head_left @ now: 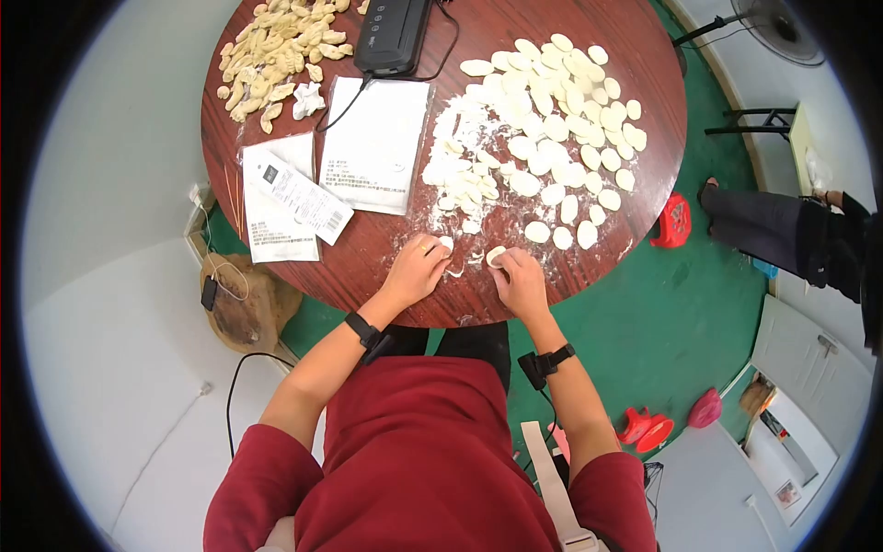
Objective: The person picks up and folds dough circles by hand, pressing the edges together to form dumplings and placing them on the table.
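My left hand [417, 270] is at the near edge of the round table, its fingers closed around a small white dough piece [447, 243]. Beside it, my right hand [522, 283] pinches a pale dough disc [497, 257] between thumb and fingers. Just beyond both hands lies a heap of small cut dough pieces [467, 189] in scattered white flour [447, 138]. Many flattened oval dough wrappers [554, 154] spread over the right side of the table, some overlapping.
On the wooden table [386, 293] are a dumpling-like pile [276, 55], white printed packets [372, 138], a label card [299, 198] and a black corded device [394, 37]. A red stool [674, 221] stands right of the table. Another person [782, 230] is at far right.
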`<state>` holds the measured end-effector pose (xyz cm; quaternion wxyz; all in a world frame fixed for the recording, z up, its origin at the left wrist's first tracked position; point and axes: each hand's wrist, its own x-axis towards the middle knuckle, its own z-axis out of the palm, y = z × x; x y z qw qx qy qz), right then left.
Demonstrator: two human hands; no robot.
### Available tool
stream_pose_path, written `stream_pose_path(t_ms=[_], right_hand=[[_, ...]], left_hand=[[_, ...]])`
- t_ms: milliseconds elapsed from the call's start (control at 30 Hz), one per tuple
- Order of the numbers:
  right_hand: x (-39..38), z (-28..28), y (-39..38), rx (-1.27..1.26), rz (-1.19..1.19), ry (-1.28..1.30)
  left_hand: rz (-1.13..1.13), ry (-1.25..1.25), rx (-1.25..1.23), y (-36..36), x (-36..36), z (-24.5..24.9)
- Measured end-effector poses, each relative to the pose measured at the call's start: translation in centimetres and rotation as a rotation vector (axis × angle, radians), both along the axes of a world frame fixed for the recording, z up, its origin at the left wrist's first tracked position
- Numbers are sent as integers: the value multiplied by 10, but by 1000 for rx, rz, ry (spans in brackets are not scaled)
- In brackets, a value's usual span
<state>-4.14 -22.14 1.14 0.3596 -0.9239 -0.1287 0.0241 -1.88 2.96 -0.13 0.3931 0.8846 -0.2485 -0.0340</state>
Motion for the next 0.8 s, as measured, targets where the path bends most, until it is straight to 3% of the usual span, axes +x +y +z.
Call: stream_pose_path(t_ms=[133, 233, 300, 600, 800], right_hand=[[9, 14, -2, 118, -72, -7], [31, 15, 0, 11, -291, -38], [54, 13, 13, -174, -468, -190], [53, -37, 56, -219, -307, -117], [51, -38, 60, -312, -254, -104]], left_hand=[[119, 19, -87, -1, 3, 9], [192, 12, -69, -4, 16, 15], [356, -169, 38, -20, 33, 18], [392, -206, 219, -62, 45, -32], [351, -274, 305, -63, 43, -41]])
